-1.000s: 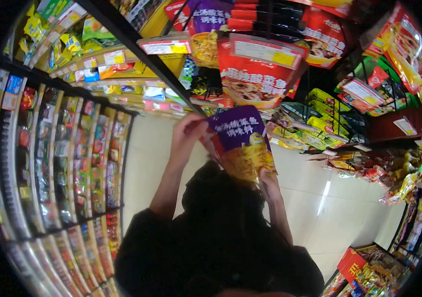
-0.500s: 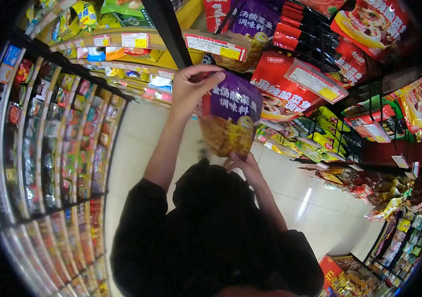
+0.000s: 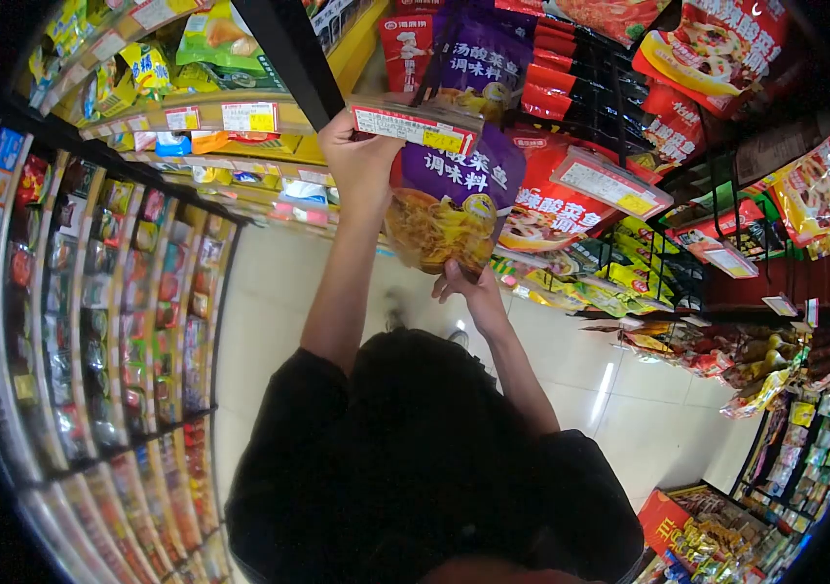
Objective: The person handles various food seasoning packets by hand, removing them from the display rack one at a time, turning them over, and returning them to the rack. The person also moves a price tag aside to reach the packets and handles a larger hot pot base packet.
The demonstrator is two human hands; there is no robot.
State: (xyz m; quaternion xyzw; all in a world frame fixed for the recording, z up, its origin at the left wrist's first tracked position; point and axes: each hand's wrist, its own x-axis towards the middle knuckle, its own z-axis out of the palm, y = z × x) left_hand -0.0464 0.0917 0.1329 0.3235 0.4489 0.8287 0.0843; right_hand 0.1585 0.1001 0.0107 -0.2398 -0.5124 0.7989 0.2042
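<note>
A purple seasoning packet with white lettering and a picture of food on its lower half is in front of me, held between both hands. My left hand is closed at its upper left edge, its fingertips partly hidden behind a price tag. With the thumb in front, my right hand pinches the bottom edge. The packet's top lies behind the price tag, just below another purple packet on the rack.
Red seasoning packets hang to the right, with another price tag before them. A black post stands at the upper left beside yellow shelves. Long shelves of packaged goods line the left. A red box stands at lower right.
Both hands have raised the purple packet toward the rack. Its top and my left fingertips have passed behind the price tag. The view has shifted slightly.
</note>
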